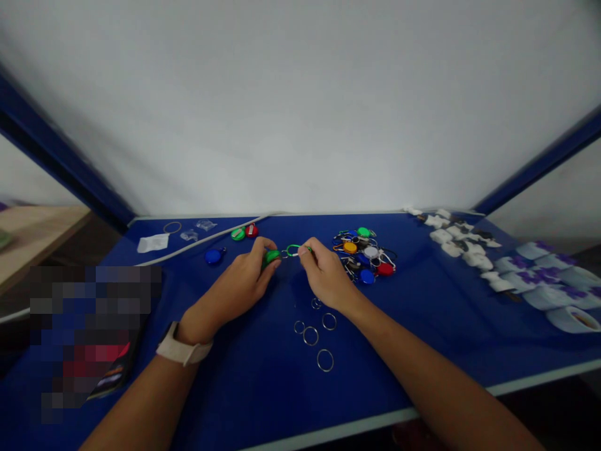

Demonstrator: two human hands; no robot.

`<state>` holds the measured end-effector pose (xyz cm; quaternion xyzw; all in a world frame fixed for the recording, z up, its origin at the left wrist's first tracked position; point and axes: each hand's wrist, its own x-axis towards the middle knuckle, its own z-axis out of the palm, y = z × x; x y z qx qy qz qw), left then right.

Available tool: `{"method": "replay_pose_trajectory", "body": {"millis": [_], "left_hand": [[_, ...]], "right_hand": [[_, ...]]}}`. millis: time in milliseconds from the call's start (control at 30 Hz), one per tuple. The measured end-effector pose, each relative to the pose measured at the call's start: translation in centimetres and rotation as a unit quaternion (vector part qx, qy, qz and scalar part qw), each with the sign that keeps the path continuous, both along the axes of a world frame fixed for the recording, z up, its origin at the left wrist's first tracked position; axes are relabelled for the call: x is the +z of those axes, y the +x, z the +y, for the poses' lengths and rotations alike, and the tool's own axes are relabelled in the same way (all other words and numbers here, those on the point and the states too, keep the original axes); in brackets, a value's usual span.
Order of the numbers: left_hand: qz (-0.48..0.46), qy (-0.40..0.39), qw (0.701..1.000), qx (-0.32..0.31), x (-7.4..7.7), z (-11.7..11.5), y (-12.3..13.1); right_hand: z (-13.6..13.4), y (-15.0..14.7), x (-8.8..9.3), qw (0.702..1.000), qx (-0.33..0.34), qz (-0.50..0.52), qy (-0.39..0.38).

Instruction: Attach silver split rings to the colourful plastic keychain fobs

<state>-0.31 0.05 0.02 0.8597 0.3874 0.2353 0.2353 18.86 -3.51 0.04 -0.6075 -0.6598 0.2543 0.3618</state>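
My left hand (pixel 256 272) is closed on a round green badge reel (pixel 272 256), pinched between thumb and fingers. A green carabiner clip (pixel 294 249) lies between the hands, with a small metal link beside the reel. My right hand (pixel 322 269) pinches the far end of that clip. Left of my left hand are a green reel (pixel 238 233), a red reel (pixel 252 230) and a blue reel (pixel 214 255). Just beyond my right hand lies a pile of mixed-colour reels with carabiners (pixel 361 255). Several metal split rings (pixel 310 336) of different sizes lie below my right hand.
A white cable (pixel 211 236) crosses the blue table (pixel 263 388) at back left, near a paper slip (pixel 153 243) and clear plastic scraps (pixel 190 235). White bundles (pixel 462 241) and white rolls with purple marks (pixel 547 282) stand at right. A blurred-out item (pixel 101 338) lies at left.
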Motion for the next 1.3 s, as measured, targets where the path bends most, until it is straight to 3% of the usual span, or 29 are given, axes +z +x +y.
{"method": "replay_pose_trajectory", "body": {"millis": [100, 200, 333, 433, 533, 667, 867, 967, 1100, 1200, 1300], "left_hand": [[0.003, -0.001, 1.000, -0.006, 0.1, 0.1, -0.1], [0.010, 0.013, 1.000, 0.015, 0.2, 0.3, -0.3], [0.014, 0.058, 0.995, 0.086, 0.3, 0.9, -0.8], [0.031, 0.103, 0.979, 0.173, 0.2, 1.5, -1.6], [0.096, 0.189, 0.945, 0.251, -0.3, 2.0, -2.6], [0.175, 0.239, 0.910, 0.292, -0.8, 2.5, -3.7], [0.161, 0.233, 0.939, 0.194, -1.2, 3.1, -3.4], [0.165, 0.210, 0.949, 0.165, -1.6, 3.3, -3.2], [0.156, 0.197, 0.956, 0.148, -1.7, 3.3, -3.3], [0.150, 0.208, 0.955, 0.147, -1.3, 3.1, -3.3], [0.165, 0.198, 0.957, 0.133, -0.7, 2.8, -3.3]], "right_hand": [[0.9, 0.9, -0.1, 0.992, -0.047, 0.108, 0.049], [2.0, 2.3, 0.3, 0.965, -0.119, 0.207, 0.108], [3.1, 4.9, 1.2, 0.936, -0.209, 0.269, 0.084], [3.5, 7.0, 1.5, 0.930, -0.302, 0.181, 0.101], [3.6, 8.6, 1.5, 0.935, -0.332, -0.037, 0.121], [3.3, 9.6, 1.4, 0.924, -0.308, -0.228, 0.021], [2.7, 9.8, 1.5, 0.889, -0.303, -0.334, -0.085], [2.7, 9.9, 1.4, 0.878, -0.302, -0.366, -0.065], [2.9, 9.6, 1.3, 0.872, -0.311, -0.376, 0.038], [2.8, 8.5, 1.5, 0.914, -0.243, -0.310, 0.095], [2.2, 6.8, 1.8, 0.975, -0.074, -0.197, 0.068]]}}
